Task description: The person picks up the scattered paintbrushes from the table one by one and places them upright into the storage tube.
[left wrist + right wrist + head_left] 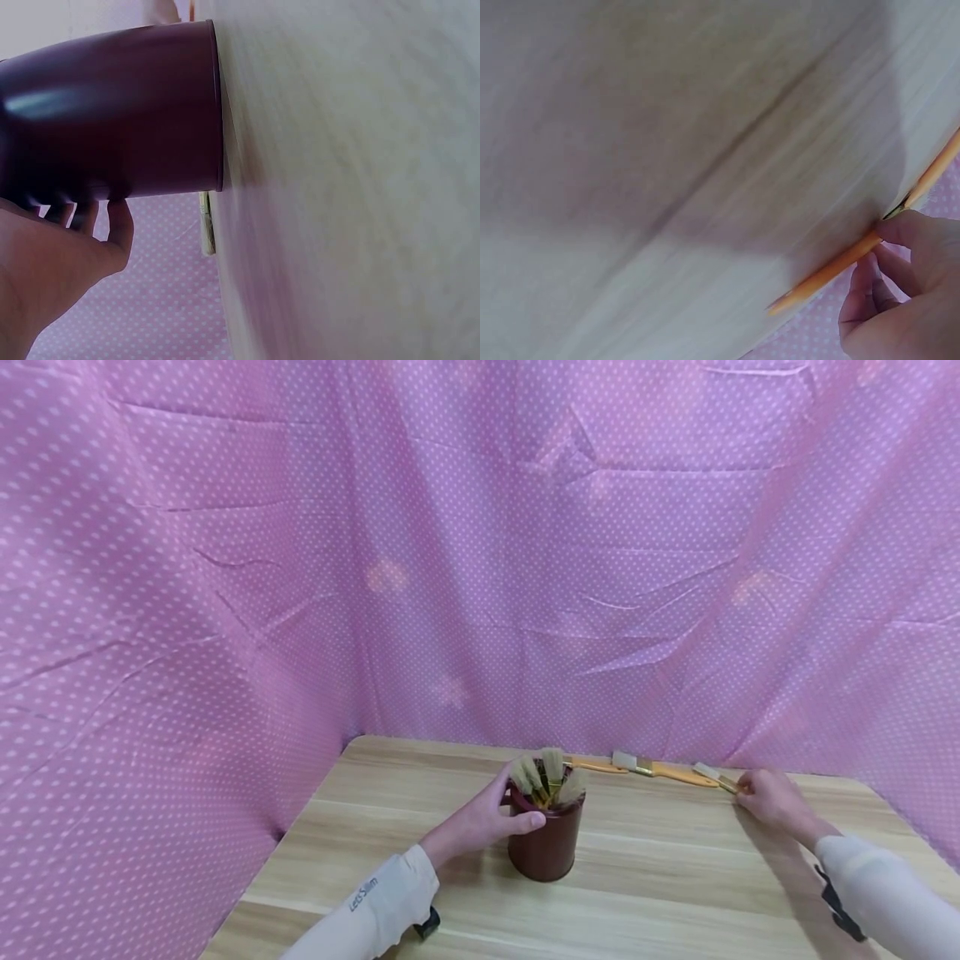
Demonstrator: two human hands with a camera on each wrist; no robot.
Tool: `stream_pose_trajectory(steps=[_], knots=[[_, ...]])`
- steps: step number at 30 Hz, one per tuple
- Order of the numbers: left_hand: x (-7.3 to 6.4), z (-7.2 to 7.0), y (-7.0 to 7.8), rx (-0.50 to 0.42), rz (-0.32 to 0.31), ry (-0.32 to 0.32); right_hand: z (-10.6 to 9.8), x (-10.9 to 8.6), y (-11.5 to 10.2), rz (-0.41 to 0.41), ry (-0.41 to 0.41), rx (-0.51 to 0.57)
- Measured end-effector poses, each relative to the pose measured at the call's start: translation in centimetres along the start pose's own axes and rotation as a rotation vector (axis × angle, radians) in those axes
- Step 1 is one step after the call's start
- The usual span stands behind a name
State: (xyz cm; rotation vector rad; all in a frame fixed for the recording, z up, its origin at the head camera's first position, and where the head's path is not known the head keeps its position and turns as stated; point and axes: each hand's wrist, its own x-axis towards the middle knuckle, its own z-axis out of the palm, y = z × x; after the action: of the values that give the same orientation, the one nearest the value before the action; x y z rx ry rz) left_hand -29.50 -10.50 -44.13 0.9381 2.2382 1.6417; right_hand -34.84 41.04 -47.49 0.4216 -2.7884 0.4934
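A dark red cylindrical pot [545, 847] stands upright on the table, several bristle paintbrushes [552, 768] poking out of it, bristles up. My left hand [487, 814] holds this pot from the left, its thumb across the front near the rim; in the left wrist view the fingers [120, 229] touch the pot's side [127, 112]. Over at the back right, my right hand [772, 797] pinches a flat paintbrush [716, 775] that lies along the table. The right wrist view shows its orange handle [825, 274] between thumb and fingers [900, 229].
Between the hands, another paintbrush [678, 773] lies along the table's back edge, with an orange handle [596, 765] of a further brush to its left, partly behind the pot. Pink dotted cloth [465, 568] hangs behind and beside the wooden table [660, 877].
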Motion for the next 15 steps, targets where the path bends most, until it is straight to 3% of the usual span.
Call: stream_pose_trajectory(steps=[8, 15], knots=[[-0.1, 0.1, 0.2, -0.009, -0.011, 0.004, -0.7, -0.5, 0.0, 0.061, -0.069, 0.115], [-0.3, 0.1, 0.1, -0.006, -0.020, 0.010, -1.4, -0.5, -1.5, 0.078, -0.029, 0.213]])
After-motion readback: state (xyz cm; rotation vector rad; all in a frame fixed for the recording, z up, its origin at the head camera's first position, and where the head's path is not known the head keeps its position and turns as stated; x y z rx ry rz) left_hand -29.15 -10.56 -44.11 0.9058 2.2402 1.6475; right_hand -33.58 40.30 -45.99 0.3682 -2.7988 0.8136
